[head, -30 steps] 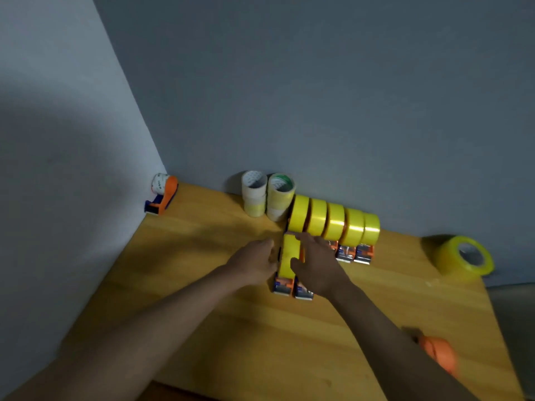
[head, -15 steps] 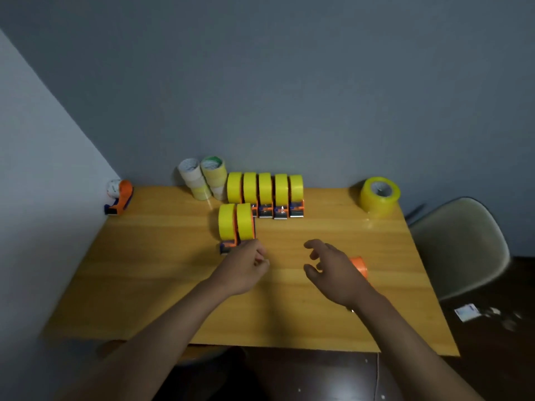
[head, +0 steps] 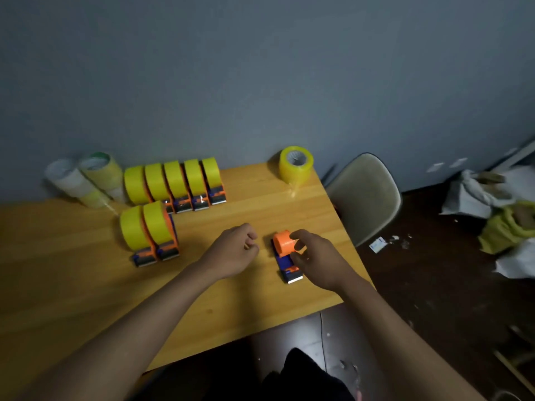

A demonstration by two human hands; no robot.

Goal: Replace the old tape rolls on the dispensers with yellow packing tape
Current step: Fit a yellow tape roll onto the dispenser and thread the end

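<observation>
Grey walls meet at a wooden desk (head: 72, 285) pushed into the corner, and I am looking down on it from above my own two hands. My right hand (head: 317, 260) has its fingers (head: 299, 237) curled around the orange hub of a bare dispenser (head: 285, 253), thumb low on its side, so it is gripping that one; no tape sits on it. My left hand (head: 231, 251) hovers just beside it with the fingers loosely curled and holding nothing. Ahead and left of the fingers stands a back row of five loaded dispensers (head: 176, 183) carrying yellow tape, and nearer, a pair of loaded dispensers (head: 149, 231) side by side. I judge those seven finished. Far ahead of my right fingers, near the desk's back edge, lies a loose yellow tape roll (head: 296, 163), which I take to be the refill for the bare one in my grip. Well off to the left, by the wall, two stacks of pale used rolls (head: 84, 178) stand touching the back row. What remains, as far as I can tell: fetch that roll and seat it on this hub.
</observation>
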